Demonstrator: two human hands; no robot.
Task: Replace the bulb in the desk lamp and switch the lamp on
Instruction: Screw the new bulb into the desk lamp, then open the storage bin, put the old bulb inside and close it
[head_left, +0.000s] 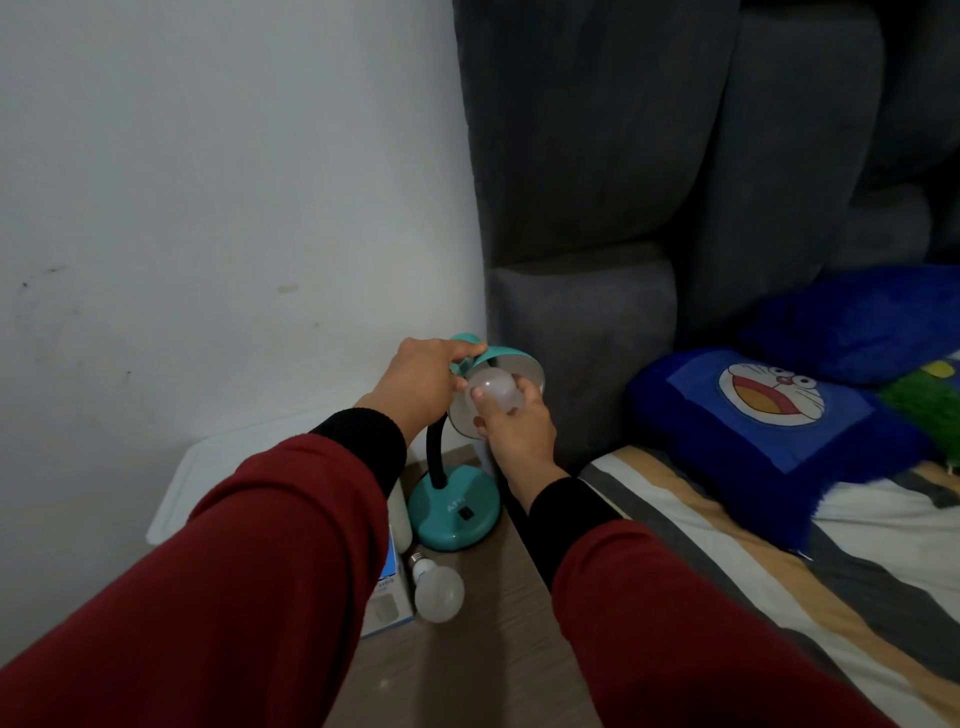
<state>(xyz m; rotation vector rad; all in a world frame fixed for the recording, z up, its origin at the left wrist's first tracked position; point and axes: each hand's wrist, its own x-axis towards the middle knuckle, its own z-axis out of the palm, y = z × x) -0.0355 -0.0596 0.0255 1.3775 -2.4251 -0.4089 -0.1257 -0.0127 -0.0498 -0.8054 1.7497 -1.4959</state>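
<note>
Teal enamel covers the desk lamp (457, 506), which stands near the back right corner of the wooden desk (493, 634), its round base flat on the top and a black rocker switch (466, 514) showing on the near side of that base. A black gooseneck (434, 457) rises from the base to the shade (511, 364), which is tipped so its pale inner face opens toward the camera. The left hand (421, 382) is closed over the top and back of the shade, fingers curled around the teal rim, thumb near the bulb. The right hand (514, 423) comes up from below and grips a frosted bulb (493, 389) between fingertips and thumb; the bulb sits in the mouth of the shade, its round end facing out (whether its base is seated in the socket cannot be told, since the bulb hides it). Both arms wear red sleeves with black cuffs. A second frosted bulb (436, 590) lies on its side on the desk in front of the lamp base, screw cap pointing toward the back, touching a blue and white carton (387, 597) at the left edge. A white cylinder (401, 514), mostly hidden by the left sleeve, stands just left of the lamp base. Right of the desk lies a striped bed sheet (779, 571) with a blue cartoon-cat pillow (769, 415) against a dark grey upholstered headboard (623, 208).
</note>
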